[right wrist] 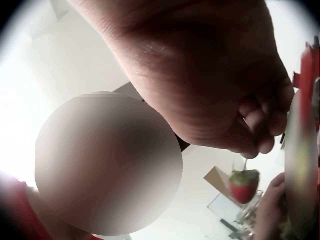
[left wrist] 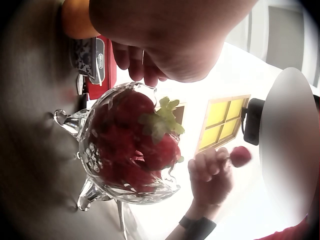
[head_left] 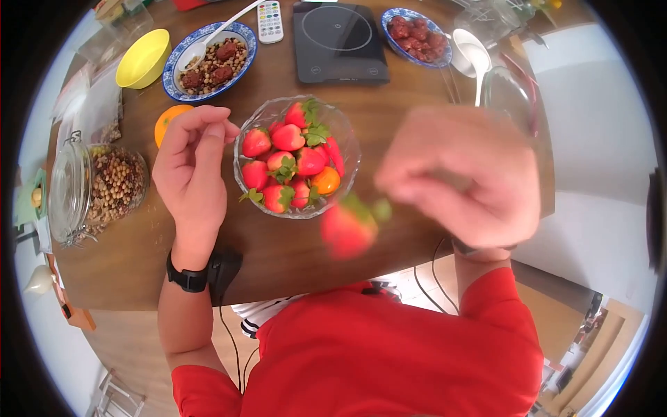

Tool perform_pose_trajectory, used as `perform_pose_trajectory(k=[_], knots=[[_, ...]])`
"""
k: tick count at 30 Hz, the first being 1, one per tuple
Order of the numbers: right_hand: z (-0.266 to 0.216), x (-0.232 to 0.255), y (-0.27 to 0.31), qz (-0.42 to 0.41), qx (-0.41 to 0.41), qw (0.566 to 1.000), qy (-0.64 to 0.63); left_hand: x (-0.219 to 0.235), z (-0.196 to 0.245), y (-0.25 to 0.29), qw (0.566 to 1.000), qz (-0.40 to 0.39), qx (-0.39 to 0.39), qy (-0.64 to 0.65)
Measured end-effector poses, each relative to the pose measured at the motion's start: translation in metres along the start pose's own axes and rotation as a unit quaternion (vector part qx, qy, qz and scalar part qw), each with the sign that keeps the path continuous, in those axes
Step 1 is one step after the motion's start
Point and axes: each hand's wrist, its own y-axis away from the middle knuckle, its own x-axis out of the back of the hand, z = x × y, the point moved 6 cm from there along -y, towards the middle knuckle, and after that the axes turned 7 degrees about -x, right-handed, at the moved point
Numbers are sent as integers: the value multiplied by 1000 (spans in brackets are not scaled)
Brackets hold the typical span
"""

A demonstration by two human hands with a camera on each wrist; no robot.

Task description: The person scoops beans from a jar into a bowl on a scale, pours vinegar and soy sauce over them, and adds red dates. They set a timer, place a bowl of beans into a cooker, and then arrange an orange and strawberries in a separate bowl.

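Observation:
A glass bowl (head_left: pixel 297 214) of strawberries and one small orange fruit stands mid-table; in the left wrist view the bowl (left wrist: pixel 90 145) shows its glass feet. Right of it, my right hand (head_left: pixel 472 174) pinches a strawberry (head_left: pixel 347 229) by its stem, raised and blurred. The strawberry (right wrist: pixel 244 187) hangs below the fingertips of my right hand (right wrist: pixel 210 85) in the right wrist view. My left hand (head_left: pixel 198 167) is at the bowl's left rim, fingers bent loosely and holding nothing; whether it touches the rim I cannot tell.
An orange (head_left: pixel 167 124) lies behind my left hand. At left stand a jar of beans (head_left: pixel 114 182) and a yellow bowl (head_left: pixel 144 59). Along the back are a blue-rimmed bowl (head_left: pixel 171 76) with a spoon, a remote (head_left: pixel 270 22), a hotplate (head_left: pixel 339 45) and a bowl of dark red pieces (head_left: pixel 419 42).

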Motion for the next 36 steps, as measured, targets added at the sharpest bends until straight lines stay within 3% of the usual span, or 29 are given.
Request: perform_pose_trajectory(k=[1,3,6,19,21,22,25,30,36], knots=[[3,-2,-1,-1,2,1000,-4,0,-1,0,1000,0,3,13],[20,-5,-5,33,-51,985,163,-1,0,0,1000,1,5,6],[38,-11,-7,45,-103,967,229,1,0,-2,1000,0,0,4],[38,-21,-7,34,-164,962,214,2,1,-2,999,-12,-29,13],[30,-33,-7,-51,-79,967,239,2,2,-2,1000,-10,-27,11],[32,-39,-6,-51,-68,969,234,2,2,-2,1000,-9,-25,6],[32,-55,-4,-70,-121,962,234,1,1,-2,1000,-11,-24,10],[24,-60,-7,-40,-74,964,251,-1,2,-1,999,-12,-35,3],[31,-63,-4,-66,-138,933,325,-1,1,-1,999,-14,-38,-5]])
